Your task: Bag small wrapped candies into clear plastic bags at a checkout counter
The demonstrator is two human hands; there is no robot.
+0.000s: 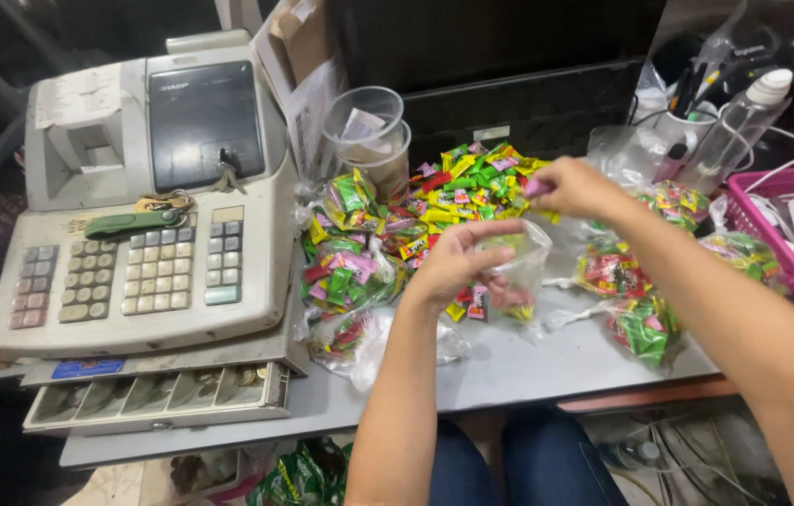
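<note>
Here, left hand [458,262] grips crinkly clear bag [519,267].

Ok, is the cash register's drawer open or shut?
Open. The drawer juts out below the cash register, and its divided compartments show from above, with coins visible in the right-hand ones.

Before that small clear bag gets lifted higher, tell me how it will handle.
The clear bag looks thin and crumpled, so probably floppy. It holds few candies, so likely light. The left hand pinches its mouth; released, it would likely sag shut.
</note>
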